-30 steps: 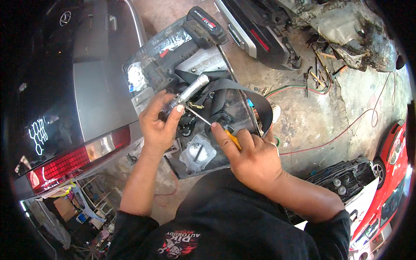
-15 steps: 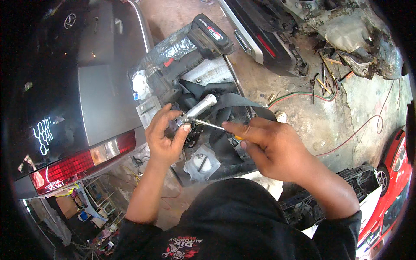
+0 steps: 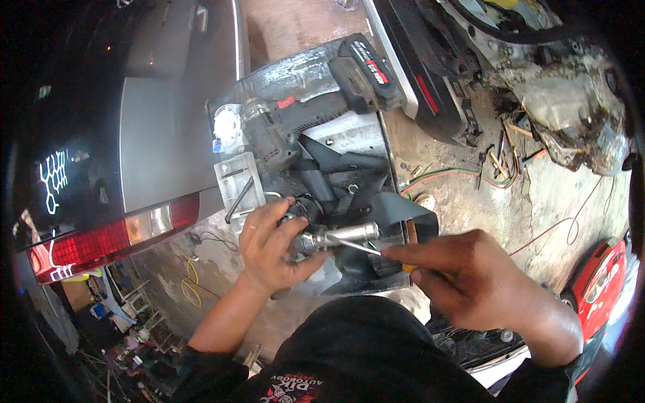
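My left hand [image 3: 272, 248] grips a silver metal cylindrical fitting [image 3: 353, 234], which lies roughly horizontal above a cluttered dark panel [image 3: 356, 131]. My right hand [image 3: 470, 282] holds a screwdriver [image 3: 359, 246] by its mostly hidden yellow handle, index finger along the shaft; its tip is against or beside the fitting, exact contact unclear. Beyond my hands lie a cordless drill [image 3: 282, 134], a white plastic part [image 3: 228, 127] and a clear plastic tray [image 3: 232, 171] with a thin metal rod across it. Black strap-like pieces [image 3: 416, 215] lie under and beside the fitting.
A black vehicle's rear with a tail light [image 3: 101, 238] fills the left. A detached bumper [image 3: 416, 67] and battered body part [image 3: 551, 107] lie at upper right, near scattered tools [image 3: 500, 161] and hoses [image 3: 443, 171]. A red car [image 3: 598, 289] is at right.
Both hands have moved lower and rightward in view. The fitting has turned from a steep diagonal to nearly horizontal. The surroundings have shifted downward in the picture.
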### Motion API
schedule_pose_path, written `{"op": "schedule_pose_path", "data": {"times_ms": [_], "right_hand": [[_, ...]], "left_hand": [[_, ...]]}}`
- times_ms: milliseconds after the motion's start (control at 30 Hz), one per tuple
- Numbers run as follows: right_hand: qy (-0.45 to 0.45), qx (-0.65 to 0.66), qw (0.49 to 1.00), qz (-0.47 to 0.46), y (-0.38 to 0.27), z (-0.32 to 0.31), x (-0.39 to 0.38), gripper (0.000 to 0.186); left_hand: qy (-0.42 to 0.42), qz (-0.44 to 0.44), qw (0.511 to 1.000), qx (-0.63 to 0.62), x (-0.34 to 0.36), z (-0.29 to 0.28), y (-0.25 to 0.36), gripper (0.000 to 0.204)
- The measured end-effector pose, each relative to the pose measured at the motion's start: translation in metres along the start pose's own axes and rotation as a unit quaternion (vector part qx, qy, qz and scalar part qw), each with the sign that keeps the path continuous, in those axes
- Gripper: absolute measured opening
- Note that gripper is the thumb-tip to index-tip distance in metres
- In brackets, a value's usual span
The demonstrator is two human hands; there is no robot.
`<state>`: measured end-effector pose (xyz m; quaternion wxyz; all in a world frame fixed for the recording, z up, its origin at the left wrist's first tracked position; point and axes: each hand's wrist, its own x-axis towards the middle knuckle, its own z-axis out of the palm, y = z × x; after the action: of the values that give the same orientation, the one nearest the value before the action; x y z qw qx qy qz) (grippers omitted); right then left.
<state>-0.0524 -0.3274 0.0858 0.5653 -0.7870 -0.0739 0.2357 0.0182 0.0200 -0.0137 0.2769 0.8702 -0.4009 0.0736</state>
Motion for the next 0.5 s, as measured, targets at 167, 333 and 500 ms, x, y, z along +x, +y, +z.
{"op": "schedule_pose_path", "data": {"times_ms": [167, 333, 500], "right_hand": [[-0.087, 0.128, 0.973, 0.168, -0.01, -0.003, 0.003, 0.037], [-0.113, 0.149, 0.96, 0.21, -0.011, -0.004, 0.005, 0.035], [-0.079, 0.164, 0.97, 0.16, 0.019, 0.019, -0.006, 0.037]], "left_hand": [[-0.007, 0.013, 1.0, 0.014, 0.003, -0.004, 0.01, 0.079], [-0.033, 0.014, 0.997, 0.064, -0.001, -0.004, 0.019, 0.076], [-0.037, -0.009, 0.998, 0.054, 0.01, -0.006, 0.025, 0.072]]}}
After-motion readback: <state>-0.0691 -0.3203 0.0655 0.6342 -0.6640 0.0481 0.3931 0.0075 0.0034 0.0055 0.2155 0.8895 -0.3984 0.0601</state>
